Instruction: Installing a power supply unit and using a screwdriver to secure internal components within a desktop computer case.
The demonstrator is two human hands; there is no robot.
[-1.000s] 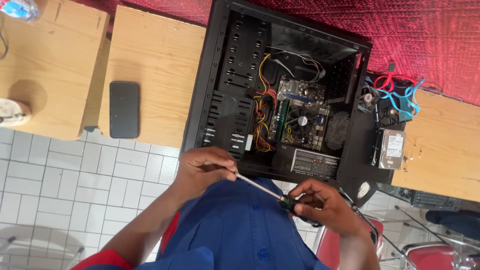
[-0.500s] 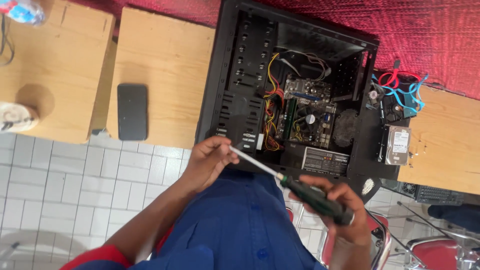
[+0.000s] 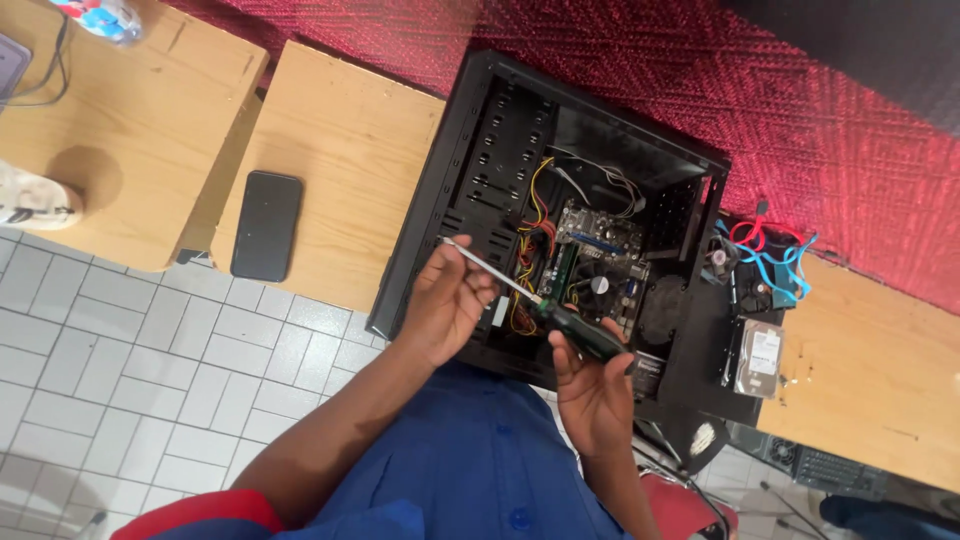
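An open black computer case (image 3: 470,160) lies on its side across wooden tables, its motherboard (image 3: 590,265) and coloured wires showing inside. I hold a long screwdriver (image 3: 545,308) in front of the case. My right hand (image 3: 590,385) grips its dark green handle. My left hand (image 3: 450,300) pinches the metal shaft near the tip, which points up and to the left.
A black phone (image 3: 266,224) lies on the wooden table (image 3: 340,150) left of the case. A hard drive (image 3: 757,357), a small fan and red and blue cables (image 3: 770,262) rest right of the case. White tiled floor (image 3: 110,380) lies below, red carpet behind.
Both hands and the screwdriver have risen from my lap toward the open case. The left hand has slid along the shaft toward the tip.
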